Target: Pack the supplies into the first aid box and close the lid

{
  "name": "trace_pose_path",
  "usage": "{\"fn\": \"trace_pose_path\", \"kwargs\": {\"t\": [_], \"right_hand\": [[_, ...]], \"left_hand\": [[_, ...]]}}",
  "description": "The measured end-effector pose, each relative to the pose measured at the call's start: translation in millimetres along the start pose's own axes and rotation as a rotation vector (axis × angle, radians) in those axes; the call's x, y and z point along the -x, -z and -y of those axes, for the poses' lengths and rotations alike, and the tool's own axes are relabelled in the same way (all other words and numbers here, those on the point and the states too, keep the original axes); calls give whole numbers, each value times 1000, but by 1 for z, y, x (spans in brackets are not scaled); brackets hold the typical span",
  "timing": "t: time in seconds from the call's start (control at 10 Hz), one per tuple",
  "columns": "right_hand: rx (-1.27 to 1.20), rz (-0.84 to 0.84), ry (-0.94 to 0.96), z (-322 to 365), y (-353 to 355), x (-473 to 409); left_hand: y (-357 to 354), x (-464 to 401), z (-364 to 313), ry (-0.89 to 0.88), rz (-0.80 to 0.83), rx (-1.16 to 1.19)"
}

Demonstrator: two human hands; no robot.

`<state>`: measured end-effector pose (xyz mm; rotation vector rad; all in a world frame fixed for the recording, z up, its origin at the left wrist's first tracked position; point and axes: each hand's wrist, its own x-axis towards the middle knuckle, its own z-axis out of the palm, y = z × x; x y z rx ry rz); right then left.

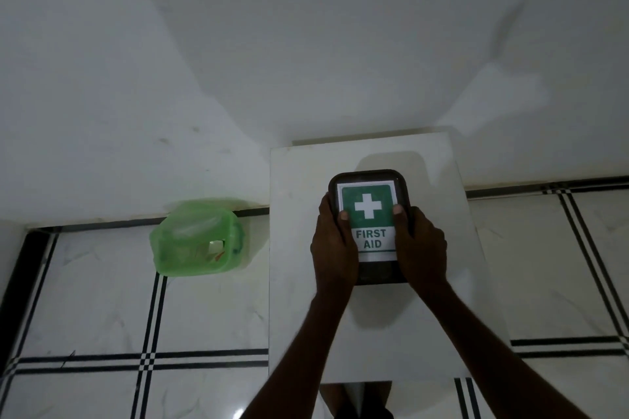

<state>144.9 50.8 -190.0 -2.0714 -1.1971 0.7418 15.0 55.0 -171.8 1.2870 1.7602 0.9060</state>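
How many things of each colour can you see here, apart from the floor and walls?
Dark first aid box with green-and-white label, held by left hand and right hand: 1
Green bin with bag: 1
White table: 1
Total: 3

A white marble-look table (292, 299) stands against a plain white wall (306, 27), its far edge touching the wall. Around it spreads a glossy floor of white tiles (92, 296) crossed by paired black lines, with small checkered squares where the lines meet. A dark strip runs along the foot of the wall. To the left of the table, on the floor and close against the wall, sits a translucent green plastic bin (197, 241) lined with a green bag; small scraps lie inside, too dim to identify
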Motion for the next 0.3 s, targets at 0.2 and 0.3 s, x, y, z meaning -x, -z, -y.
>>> {"fn": "trace_pose_path", "kwargs": {"t": [0.2,0.3], "right_hand": [[41,77,-61,24,25,1],[56,35,-29,56,56,5]], "left_hand": [[25,-2,-18,59,119,-146],[50,-1,-43,-9,75,-219]]}}
